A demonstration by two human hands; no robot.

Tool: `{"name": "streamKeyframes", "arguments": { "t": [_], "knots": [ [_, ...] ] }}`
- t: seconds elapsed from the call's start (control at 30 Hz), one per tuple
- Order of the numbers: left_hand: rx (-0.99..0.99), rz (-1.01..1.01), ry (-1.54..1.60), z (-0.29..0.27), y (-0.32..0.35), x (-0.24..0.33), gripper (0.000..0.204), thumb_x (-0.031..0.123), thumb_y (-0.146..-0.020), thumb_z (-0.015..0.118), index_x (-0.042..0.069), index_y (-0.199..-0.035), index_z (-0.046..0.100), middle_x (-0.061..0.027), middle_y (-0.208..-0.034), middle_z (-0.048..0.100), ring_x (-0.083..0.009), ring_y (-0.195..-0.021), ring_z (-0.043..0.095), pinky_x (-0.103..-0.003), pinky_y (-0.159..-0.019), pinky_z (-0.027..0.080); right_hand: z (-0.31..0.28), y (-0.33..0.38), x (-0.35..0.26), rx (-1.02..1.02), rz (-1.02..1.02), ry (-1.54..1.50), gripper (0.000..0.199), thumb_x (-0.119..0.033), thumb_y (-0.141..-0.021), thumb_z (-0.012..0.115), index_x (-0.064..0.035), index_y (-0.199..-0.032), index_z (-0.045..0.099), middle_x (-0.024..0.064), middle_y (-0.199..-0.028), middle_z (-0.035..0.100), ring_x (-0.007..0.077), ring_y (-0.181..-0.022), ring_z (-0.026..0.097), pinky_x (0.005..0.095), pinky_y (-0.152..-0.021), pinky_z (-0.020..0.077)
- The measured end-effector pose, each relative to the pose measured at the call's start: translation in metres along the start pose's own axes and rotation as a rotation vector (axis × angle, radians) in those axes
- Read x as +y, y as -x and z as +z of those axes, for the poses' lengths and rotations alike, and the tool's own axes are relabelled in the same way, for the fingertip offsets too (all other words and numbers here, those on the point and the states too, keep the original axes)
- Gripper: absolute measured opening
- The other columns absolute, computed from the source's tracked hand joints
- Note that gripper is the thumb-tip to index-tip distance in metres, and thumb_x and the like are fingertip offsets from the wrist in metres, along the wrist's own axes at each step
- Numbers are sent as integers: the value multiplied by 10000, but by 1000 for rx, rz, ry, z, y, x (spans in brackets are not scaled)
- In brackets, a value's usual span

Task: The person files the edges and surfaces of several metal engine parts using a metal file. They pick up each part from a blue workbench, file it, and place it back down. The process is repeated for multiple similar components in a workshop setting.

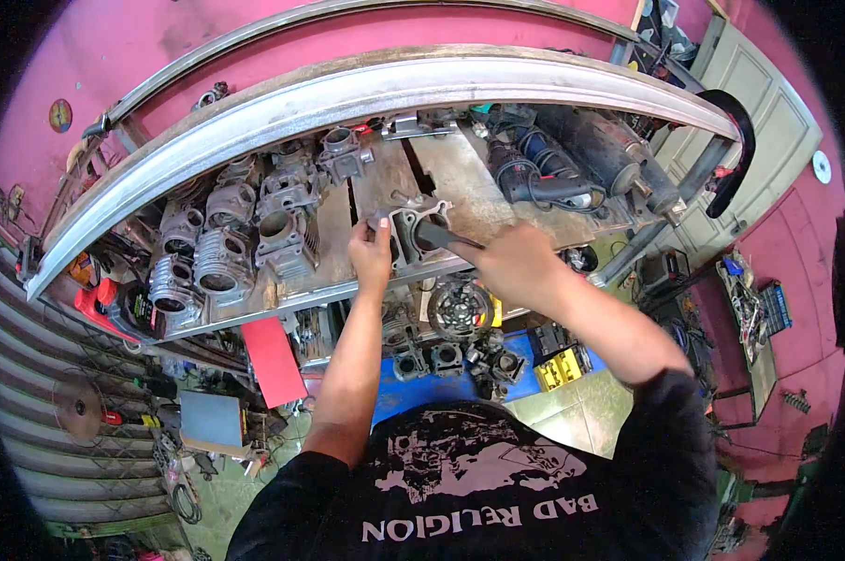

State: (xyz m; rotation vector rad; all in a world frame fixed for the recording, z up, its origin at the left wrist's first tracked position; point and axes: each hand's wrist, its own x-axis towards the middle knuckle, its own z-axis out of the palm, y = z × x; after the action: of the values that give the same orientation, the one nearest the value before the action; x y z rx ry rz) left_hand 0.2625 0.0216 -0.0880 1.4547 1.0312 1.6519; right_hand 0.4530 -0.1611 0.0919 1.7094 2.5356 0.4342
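Note:
A grey metal engine part [408,221] with a flat, irregular rim and openings lies at the front of the wooden bench. My left hand [372,251] is closed on its left side, thumb uppermost. In my right hand [520,266], fingers wrapped round it, is a dark flat-bladed tool [438,234]; whether it is a file or a scraper I cannot tell. Its blade reaches leftward over the part's face. My right fingertips are mostly hidden behind the back of the hand.
Several engine cylinders [224,257] crowd the bench's left side. A corded power tool [555,190] and dark exhaust mufflers [598,150] lie at right. A pale rail [422,77] arches above the bench. Below are a round clutch-like part [462,309] and a yellow box [559,370].

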Motion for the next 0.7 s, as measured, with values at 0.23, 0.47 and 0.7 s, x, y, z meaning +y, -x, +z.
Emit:
{"name": "streamKeyframes", "arguments": {
  "t": [0.23, 0.47, 0.7],
  "knots": [
    [-21, 43, 59, -10, 5, -10, 482, 430, -899, 810, -34, -973, 703, -44, -726, 597, -131, -661, 523, -333, -603, 416, 32, -22, -39, -38, 215, -464, 445, -296, -1074, 531, -120, -1481, 565, 152, -819, 740, 269, -782, 738, 441, -699, 544],
    [-134, 0, 81, -3, 8, 1, 499, 443, -973, 734, -42, -1085, 690, -16, -849, 659, -123, -782, 566, -299, -719, 453, 125, -20, -79, 529, 705, -1504, 364, -343, -1095, 519, -116, -1329, 680, 74, -724, 629, 177, -696, 608, 328, -669, 459],
    [-144, -59, 18, -11, 1, 2, 468, 411, -943, 764, -44, -1033, 707, -16, -773, 643, -117, -717, 547, -309, -661, 439, 12, -5, -39, -17, 125, 254, 573, -297, -838, 741, -304, -1407, 670, 31, -844, 731, 209, -843, 688, 388, -911, 399]
  ]
}}
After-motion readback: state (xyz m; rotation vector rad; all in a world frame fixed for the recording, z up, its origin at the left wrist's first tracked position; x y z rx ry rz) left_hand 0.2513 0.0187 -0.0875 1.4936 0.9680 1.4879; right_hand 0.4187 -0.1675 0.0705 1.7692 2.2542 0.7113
